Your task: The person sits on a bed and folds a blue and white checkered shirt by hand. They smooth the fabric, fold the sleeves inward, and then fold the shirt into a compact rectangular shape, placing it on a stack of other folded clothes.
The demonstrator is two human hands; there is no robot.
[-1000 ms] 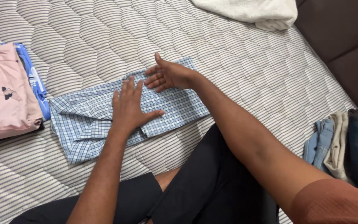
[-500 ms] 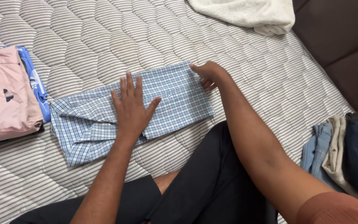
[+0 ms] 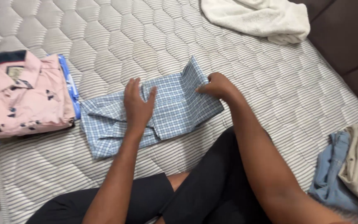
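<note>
On the mattress (image 3: 117,41), left hand (image 3: 137,105) flat (fingers spread) pressing checked shirt (image 3: 175,112); right hand (image 3: 216,87) pinching its end.

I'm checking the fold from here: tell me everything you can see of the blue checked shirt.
The blue checked shirt is light blue and white woven cloth, folded into a long band lying flat on the quilted mattress. Its collar end points toward the pink shirt. The left hand presses flat on its middle. The right hand pinches the far end, lifting a corner upright.

Quilted striped mattress (image 3: 104,37) carries: blue checked folded shirt (image 3: 179,112) centre; pink patterned folded shirt (image 3: 21,99) 9 o'clock; white towel (image 3: 257,18) 1 o'clock; denim pile (image 3: 332,174) 4 o'clock.
</note>
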